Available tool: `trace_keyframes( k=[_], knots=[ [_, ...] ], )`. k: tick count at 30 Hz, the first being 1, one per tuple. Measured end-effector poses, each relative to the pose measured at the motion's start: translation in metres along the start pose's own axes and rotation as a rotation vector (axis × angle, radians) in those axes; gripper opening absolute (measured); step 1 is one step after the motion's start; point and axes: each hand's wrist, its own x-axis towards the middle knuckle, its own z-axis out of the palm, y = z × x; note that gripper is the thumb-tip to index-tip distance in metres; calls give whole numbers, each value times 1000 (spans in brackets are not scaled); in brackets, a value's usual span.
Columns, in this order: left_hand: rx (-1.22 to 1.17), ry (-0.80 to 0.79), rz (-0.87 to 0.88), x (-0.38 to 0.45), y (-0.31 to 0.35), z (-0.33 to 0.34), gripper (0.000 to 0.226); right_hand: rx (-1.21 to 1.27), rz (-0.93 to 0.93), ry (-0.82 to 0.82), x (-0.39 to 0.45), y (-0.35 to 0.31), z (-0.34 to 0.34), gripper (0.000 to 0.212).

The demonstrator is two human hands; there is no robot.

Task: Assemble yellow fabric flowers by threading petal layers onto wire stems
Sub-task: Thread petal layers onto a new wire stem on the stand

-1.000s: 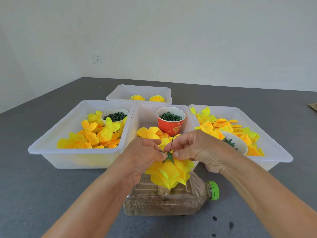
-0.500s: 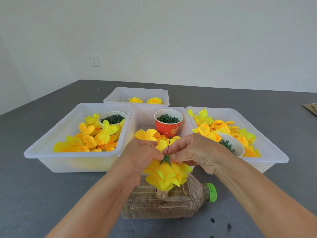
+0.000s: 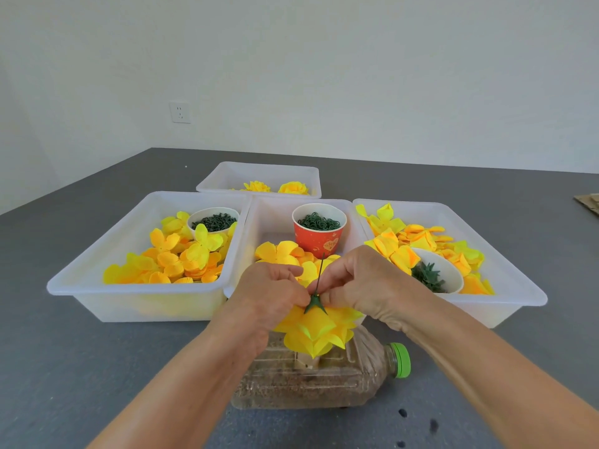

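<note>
Both hands, left (image 3: 272, 293) and right (image 3: 359, 283), pinched the green calyx (image 3: 313, 303) on the wire stem (image 3: 320, 273) above the yellow flower (image 3: 316, 332).

Both forearms reach in from below and meet at the middle. The left hand (image 3: 272, 294) and right hand (image 3: 366, 286) sit knuckles up, fingertips nearly touching. Each seems to pinch with curled thumb and forefinger, though the tips are partly hidden.
</note>
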Motion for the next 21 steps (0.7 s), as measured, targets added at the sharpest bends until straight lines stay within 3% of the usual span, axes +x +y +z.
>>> trace_keyframes(
  k=[5, 11, 17, 21],
  knots=[
    [19, -15, 14, -2, -3, -5, 23, 85, 1, -28, -1, 5, -3, 18],
    [-36, 1, -21, -7, -8, -9, 6, 229, 14, -72, -1, 8, -7, 17],
    [16, -5, 129, -9, -9, -11, 16, 157, -63, -1, -4, 10, -4, 10],
    [177, -28, 257, -8, -7, -15, 21, 136, -96, 18, -4, 13, -5, 9]
  ],
)
